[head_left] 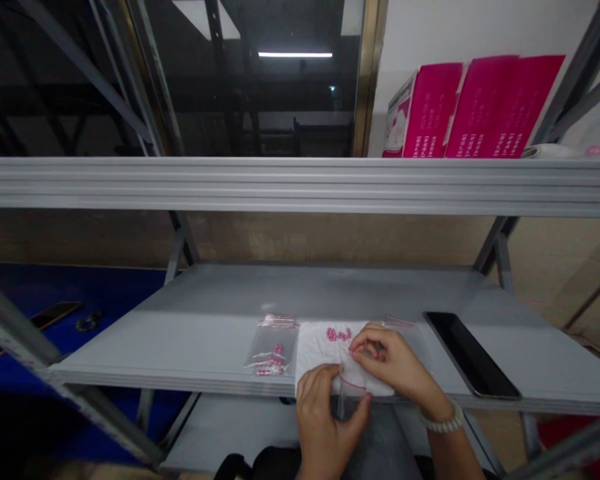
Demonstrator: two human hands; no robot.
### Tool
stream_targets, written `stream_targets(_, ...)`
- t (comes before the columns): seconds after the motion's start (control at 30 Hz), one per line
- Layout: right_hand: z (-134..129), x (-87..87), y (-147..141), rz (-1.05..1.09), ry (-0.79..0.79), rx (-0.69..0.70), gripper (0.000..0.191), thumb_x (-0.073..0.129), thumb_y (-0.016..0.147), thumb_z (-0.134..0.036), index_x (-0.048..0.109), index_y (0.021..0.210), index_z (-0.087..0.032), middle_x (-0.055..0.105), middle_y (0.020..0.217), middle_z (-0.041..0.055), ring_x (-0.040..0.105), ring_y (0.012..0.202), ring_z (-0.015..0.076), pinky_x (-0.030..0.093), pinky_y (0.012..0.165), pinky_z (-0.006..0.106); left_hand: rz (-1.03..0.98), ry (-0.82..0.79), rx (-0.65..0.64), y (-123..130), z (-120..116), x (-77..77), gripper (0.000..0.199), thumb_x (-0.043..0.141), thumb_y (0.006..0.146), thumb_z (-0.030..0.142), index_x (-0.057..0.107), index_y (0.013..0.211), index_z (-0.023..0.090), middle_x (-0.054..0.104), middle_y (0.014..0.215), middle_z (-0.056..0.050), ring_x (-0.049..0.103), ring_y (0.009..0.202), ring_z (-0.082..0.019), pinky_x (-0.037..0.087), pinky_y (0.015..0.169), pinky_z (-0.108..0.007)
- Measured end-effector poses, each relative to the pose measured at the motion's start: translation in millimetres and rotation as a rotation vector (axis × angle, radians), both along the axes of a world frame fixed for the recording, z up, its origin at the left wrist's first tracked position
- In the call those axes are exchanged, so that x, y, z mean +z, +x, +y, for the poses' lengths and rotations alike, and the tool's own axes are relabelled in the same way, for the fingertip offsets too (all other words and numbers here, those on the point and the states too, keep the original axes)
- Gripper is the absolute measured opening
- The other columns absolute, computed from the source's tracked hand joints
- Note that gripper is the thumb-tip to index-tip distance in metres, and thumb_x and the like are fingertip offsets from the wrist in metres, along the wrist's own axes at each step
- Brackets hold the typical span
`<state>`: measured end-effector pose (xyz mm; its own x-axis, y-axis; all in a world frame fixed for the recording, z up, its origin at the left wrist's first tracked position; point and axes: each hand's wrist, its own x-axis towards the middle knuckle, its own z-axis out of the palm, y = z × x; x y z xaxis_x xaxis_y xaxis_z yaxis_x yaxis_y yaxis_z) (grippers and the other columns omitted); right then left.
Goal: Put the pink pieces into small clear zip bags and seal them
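My left hand [327,420] pinching a small clear plastic zip bag [353,393] low, my right hand [393,360] pinching its red-lined mouth, over a white sheet [317,350] with round pink beads [338,335], on a grey metal shelf [140,350]

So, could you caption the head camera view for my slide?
Left hand and right hand hold a clear zip bag over a white sheet with pink beads on a grey metal shelf.

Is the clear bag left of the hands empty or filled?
Not empty: small pink pieces show through the clear plastic bag.
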<state>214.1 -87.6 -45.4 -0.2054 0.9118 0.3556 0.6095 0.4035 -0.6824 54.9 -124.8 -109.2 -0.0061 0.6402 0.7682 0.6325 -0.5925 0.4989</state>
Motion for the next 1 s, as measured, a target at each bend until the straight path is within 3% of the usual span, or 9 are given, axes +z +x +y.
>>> stream_targets(0.07, -5.4, 2.9, 3.2, 0.016, -0.04, 0.076, 0.013, 0.062, 0.079, -0.018, 0.074, 0.085, -0.021, 0.067, 0.079, 0.0006, 0.059, 0.066, 0.0139, 0.045, 0.059, 0.022, -0.001, -0.003, 0.009, 0.3, 0.1, 0.2, 0.029, 0.072, 0.075, 0.032, 0.061, 0.098, 0.019, 0.072, 0.088, -0.008, 0.069, 0.081, -0.026, 0.055, 0.072, -0.04)
stream_targets(0.23, 16.1, -11.1, -0.7, -0.087, -0.032, -0.173, 0.025, 0.052, 0.08, -0.007, 0.072, 0.094, -0.012, 0.07, 0.081, 0.0076, 0.063, 0.074, 0.0189, 0.048, 0.069, 0.028, -0.002, -0.004, 0.013, 0.7, 0.4, -1.0, 0.028, 0.072, 0.075, 0.034, 0.062, 0.096, 0.019, 0.072, 0.088, -0.008, 0.069, 0.082, -0.027, 0.055, 0.073, -0.04)
stream_targets(0.33, 31.6, -20.0, -7.5, -0.154, -0.022, -0.198, 0.037, 0.05, 0.074, 0.0, 0.071, 0.104, -0.01, 0.07, 0.091, 0.0113, 0.065, 0.085, 0.0222, 0.047, 0.081, 0.03, 0.001, -0.002, 0.014, 0.8, 0.8, -1.1, 0.026, 0.072, 0.076, 0.034, 0.062, 0.095, 0.019, 0.072, 0.086, -0.008, 0.069, 0.08, -0.026, 0.055, 0.072, -0.039)
stream_targets(0.47, 37.4, -22.5, -12.4, -0.233, -0.015, -0.177, 0.05, 0.043, 0.075, 0.005, 0.071, 0.111, -0.016, 0.069, 0.103, 0.0118, 0.065, 0.099, 0.0211, 0.043, 0.09, 0.027, 0.013, 0.012, 0.014, 0.4, 1.4, -0.9, 0.027, 0.072, 0.076, 0.033, 0.061, 0.097, 0.019, 0.072, 0.086, -0.007, 0.069, 0.08, -0.026, 0.055, 0.072, -0.04)
stream_targets(0.83, 40.7, -21.1, -5.4, -0.282, -0.038, -0.237, 0.026, 0.052, 0.081, -0.002, 0.074, 0.084, -0.016, 0.072, 0.089, 0.01, 0.067, 0.088, 0.022, 0.045, 0.081, 0.028, 0.004, 0.007, 0.021, 0.8, 0.4, 0.1, 0.024, 0.07, 0.078, 0.034, 0.062, 0.094, 0.019, 0.072, 0.085, -0.007, 0.069, 0.08, -0.026, 0.055, 0.071, -0.039)
stream_targets(1.0, 22.0, -4.8, -1.9, -0.225, -0.008, -0.181, 0.02, 0.054, 0.085, -0.007, 0.071, 0.084, -0.016, 0.07, 0.086, 0.0075, 0.065, 0.081, 0.0191, 0.046, 0.074, 0.026, 0.011, 0.001, 0.027, 0.8, 1.2, -0.2, 0.023, 0.071, 0.078, 0.034, 0.062, 0.093, 0.019, 0.072, 0.084, -0.007, 0.069, 0.079, -0.026, 0.055, 0.071, -0.039)
